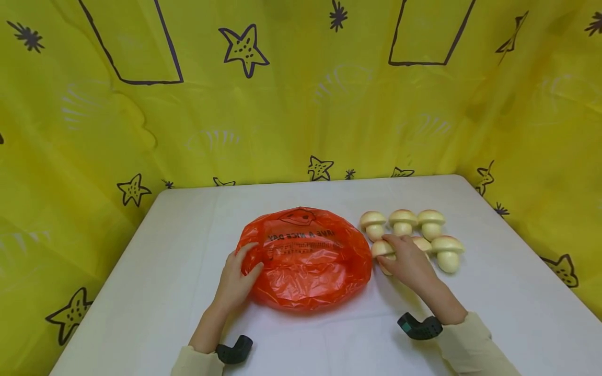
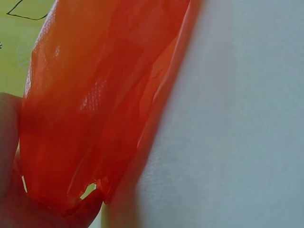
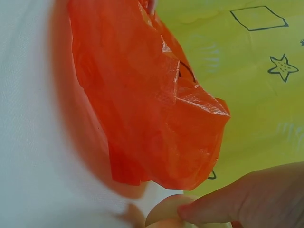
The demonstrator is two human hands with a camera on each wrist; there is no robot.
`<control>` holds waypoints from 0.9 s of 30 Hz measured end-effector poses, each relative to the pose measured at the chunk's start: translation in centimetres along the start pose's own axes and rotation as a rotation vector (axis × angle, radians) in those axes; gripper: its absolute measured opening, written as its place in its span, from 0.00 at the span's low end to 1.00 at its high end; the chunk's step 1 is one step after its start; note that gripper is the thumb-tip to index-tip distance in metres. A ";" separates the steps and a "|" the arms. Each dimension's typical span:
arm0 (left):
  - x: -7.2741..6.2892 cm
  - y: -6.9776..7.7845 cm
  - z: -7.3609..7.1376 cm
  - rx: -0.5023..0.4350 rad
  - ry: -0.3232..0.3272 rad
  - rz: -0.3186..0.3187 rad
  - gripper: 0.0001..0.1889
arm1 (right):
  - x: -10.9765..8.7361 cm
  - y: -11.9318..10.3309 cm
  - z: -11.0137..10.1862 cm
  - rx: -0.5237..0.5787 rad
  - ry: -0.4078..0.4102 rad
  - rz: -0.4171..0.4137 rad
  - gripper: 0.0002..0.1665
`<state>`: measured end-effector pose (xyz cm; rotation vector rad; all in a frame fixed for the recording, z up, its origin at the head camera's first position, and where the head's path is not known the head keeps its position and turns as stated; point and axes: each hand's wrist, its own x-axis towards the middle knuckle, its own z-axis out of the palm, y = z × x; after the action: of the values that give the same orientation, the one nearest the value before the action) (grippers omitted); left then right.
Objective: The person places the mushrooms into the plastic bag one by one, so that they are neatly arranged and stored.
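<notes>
An open red plastic bag (image 1: 305, 282) with printed lettering stands in the middle of the white table. At its left rim my left hand (image 1: 236, 279) holds the film, fingertips over the edge; in the left wrist view the thumb (image 2: 88, 209) shows against the bag's side. To the right of the bag, my right hand (image 1: 410, 261) pinches a mushroom (image 1: 382, 249) by its pale cap. That cap (image 3: 164, 209) also shows at the bottom of the right wrist view, partly hidden by fingers. Several more mushrooms (image 1: 402, 219) stand close around this hand, one partly behind it.
The white table (image 1: 178, 250) has its back edge near a yellow curtain (image 1: 282, 115) printed with stars and shells. More curtain hangs along both sides. A dark wrist device (image 1: 420, 326) sits below the right hand, another (image 1: 235, 350) below the left.
</notes>
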<state>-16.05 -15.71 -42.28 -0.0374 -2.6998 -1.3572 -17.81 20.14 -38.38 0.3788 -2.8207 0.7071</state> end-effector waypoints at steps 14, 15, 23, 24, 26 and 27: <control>0.1 0.3 0.5 -0.054 0.093 -0.032 0.20 | 0.1 -0.1 1.0 0.021 -0.053 0.066 0.31; 0.0 0.3 0.5 -0.059 0.101 -0.032 0.20 | 0.1 -0.2 1.0 0.021 -0.052 0.067 0.31; 0.0 0.2 0.6 -0.081 0.136 -0.037 0.20 | 0.1 -0.1 0.9 0.043 -0.033 0.057 0.30; 0.0 0.2 0.6 -0.084 0.140 -0.036 0.20 | 0.1 -0.1 0.8 0.055 -0.028 0.052 0.29; -0.1 0.2 0.7 -0.087 0.147 -0.034 0.20 | 0.1 0.0 0.7 0.080 -0.014 0.038 0.28; -0.1 0.2 0.7 -0.091 0.151 -0.033 0.20 | 0.1 0.1 0.6 0.093 -0.007 0.032 0.27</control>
<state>-15.97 -15.06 -42.53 0.0980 -2.5253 -1.4301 -18.01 19.89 -38.88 0.3533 -2.8135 0.8477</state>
